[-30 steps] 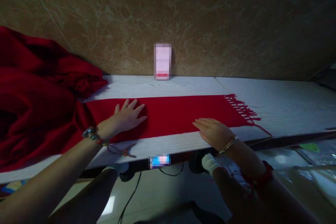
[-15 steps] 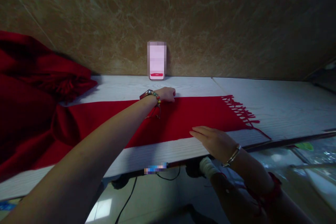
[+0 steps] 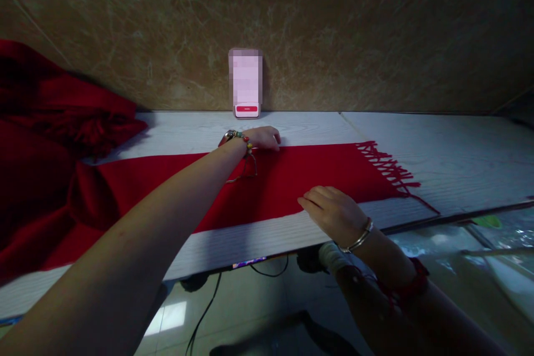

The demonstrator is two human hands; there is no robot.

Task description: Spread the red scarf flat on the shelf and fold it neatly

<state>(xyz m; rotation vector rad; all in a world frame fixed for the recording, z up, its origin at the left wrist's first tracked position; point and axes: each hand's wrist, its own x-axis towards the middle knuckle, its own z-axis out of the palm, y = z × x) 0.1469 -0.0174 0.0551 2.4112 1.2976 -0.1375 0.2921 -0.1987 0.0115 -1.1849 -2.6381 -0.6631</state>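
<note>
A long red scarf [image 3: 321, 169] lies flat across a narrow white wood-grain table, its knotted fringe [image 3: 390, 169] at the right end. My left hand [image 3: 263, 137], with a watch and a beaded bracelet at the wrist, is at the scarf's far edge. Its fingers are curled down on the cloth; the fingertips are partly hidden. Over the near edge rests my right hand [image 3: 334, 208], with a silver bangle, its fingers stretched out close together on the cloth. The right thumb is out of sight.
More bunched red cloth [image 3: 37, 139] is heaped at the left. A phone [image 3: 247, 83] with a lit, blurred screen leans upright on the brown marbled wall [image 3: 354, 28]. Clear plastic [image 3: 500, 239] lies beyond the front edge at right. A dark cable [image 3: 204, 311] hangs below.
The whole view has shifted slightly. My right hand's fingers have drawn closer together and lie a little further onto the scarf. My left hand stays at the far edge.
</note>
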